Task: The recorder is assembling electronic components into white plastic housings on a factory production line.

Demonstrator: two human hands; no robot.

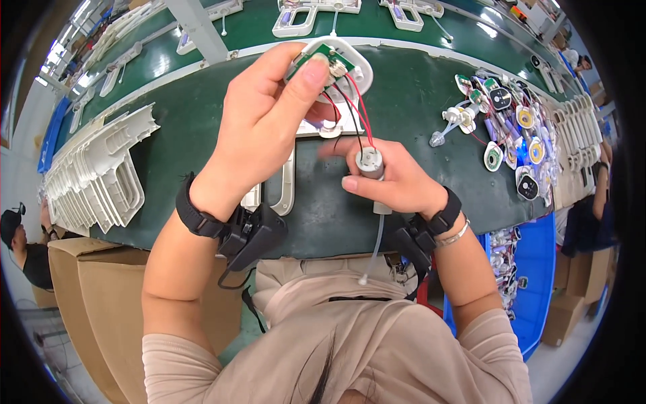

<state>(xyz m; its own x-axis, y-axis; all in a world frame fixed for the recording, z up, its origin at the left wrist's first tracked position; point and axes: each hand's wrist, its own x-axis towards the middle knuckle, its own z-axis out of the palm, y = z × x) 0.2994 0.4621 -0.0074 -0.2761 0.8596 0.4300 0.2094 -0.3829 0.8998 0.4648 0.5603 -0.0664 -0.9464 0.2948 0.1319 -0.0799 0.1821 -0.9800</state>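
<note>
Pinched between thumb and fingers of my left hand (262, 114) is a green circuit board (334, 59). Behind the board shows a rounded white plastic part (363, 71); I cannot tell if my hand holds that too. Red and black wires (363, 118) run from the board down to a small grey cylindrical motor (369, 163). My right hand (404, 176) is closed round that motor, its forefinger stretched out and blurred. A clear thin tube (377, 246) hangs below it. Under my hands lies a white plastic housing half (288, 185), partly hidden.
Stacked white housing shells (101, 178) stand at left on the green bench (431, 229). A heap of wired assemblies (505, 128) lies at right, beside more stacked shells (580, 135). Below are a blue bin (538, 269) and a cardboard box (114, 289). Housings (296, 23) lie along the far bench.
</note>
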